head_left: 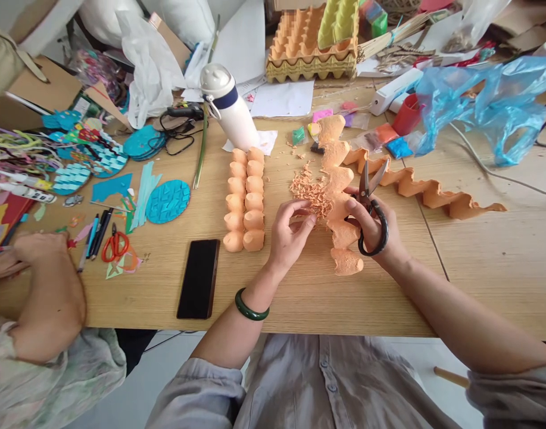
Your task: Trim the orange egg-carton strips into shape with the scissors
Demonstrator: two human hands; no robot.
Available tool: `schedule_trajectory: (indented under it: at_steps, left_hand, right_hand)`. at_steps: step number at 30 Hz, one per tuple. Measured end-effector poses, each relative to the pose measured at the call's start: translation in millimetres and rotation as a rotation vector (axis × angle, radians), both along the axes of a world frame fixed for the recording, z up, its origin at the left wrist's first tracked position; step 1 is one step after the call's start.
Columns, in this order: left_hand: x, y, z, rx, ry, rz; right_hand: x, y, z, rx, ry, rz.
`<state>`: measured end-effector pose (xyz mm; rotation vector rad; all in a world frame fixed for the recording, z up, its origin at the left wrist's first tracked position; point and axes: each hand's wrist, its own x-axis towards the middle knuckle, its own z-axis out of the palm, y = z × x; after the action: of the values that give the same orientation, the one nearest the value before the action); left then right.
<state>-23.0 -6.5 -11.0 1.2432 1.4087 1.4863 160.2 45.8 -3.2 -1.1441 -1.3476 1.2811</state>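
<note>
An orange egg-carton strip (339, 179) of bumpy cups runs front to back before me. My right hand (380, 229) is closed on black-handled scissors (371, 190), their blades apart and pointing away, and its fingers also touch the strip's right side. At the strip's left side is my left hand (293, 232), thumb and fingers curled together over a pile of orange scraps (309, 189); what they hold, if anything, is hidden. Two joined rows of orange cups (245, 202) lie further left. A zigzag orange strip (424, 187) stretches out to the right.
A black phone (198, 279) lies left of my forearm, with a white bottle (230, 107) behind the cup rows. Stacked egg trays (312, 44) and blue plastic bags (487, 101) are at the back. Another person's arm (53, 286), red scissors (115, 244) and pens occupy the left.
</note>
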Motion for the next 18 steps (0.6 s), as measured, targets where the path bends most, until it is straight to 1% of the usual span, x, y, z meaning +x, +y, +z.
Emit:
schedule_trajectory:
  at_steps: [3, 5, 8, 11, 14, 18]
  left_hand:
    - [7, -5, 3.3, -0.054, -0.093, -0.112]
    - [13, -9, 3.9, -0.072, -0.134, -0.199]
    - [22, -13, 2.3, -0.105, -0.167, -0.299]
    - [27, -15, 0.3, -0.173, -0.227, -0.388]
    - [26, -14, 1.4, -0.192, -0.268, -0.405]
    - [19, -7, 7.6, -0.048, -0.307, -0.339]
  right_hand:
    - [-3, -4, 0.2, 0.05, -0.035, -0.032]
    - [-6, -7, -0.2, 0.085, -0.018, -0.038]
    - [-8, -13, -0.8, 0.111, -0.015, -0.01]
    - [-7, -17, -0.5, 0.131, -0.068, 0.041]
    - [-5, -19, -1.7, 0.175, -0.079, 0.062]
    - [-5, -14, -6.5, 0.182, 0.008, 0.053]
